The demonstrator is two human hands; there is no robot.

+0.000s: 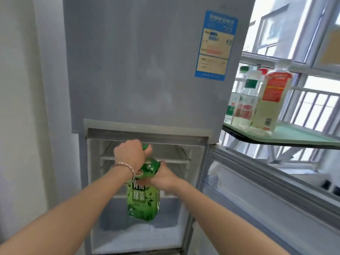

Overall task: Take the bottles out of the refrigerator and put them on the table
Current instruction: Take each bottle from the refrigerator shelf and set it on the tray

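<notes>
While the refrigerator (143, 70) stands with its upper door shut and its lower compartment (139, 234) open, the main risk, as I judge it, lies in carrying a large bottle out past the open lower door (266, 196) at the right: a swing too wide could knock it against that door or the compartment's frame. The compartment looks frosted along its floor and walls, so the bottle may be cold and wet, and a slick surface could let it slide through the grip. No other bottle shows inside it. To the far right, the table (298, 138) with a pale green top already bears several bottles crowded at its near-left corner; setting another down carelessly could topple them. Among these, the tallest bottle (270, 100) holds a pale yellowish liquid, and the clear bottles (246, 103) beside it seem to hold water. The green tea bottle (144, 196) hangs in front of the open compartment, its level hidden by the wrap. The left hand (129, 155) is clenched around its cap and neck; the right hand (162, 176) clasps its shoulder
</notes>
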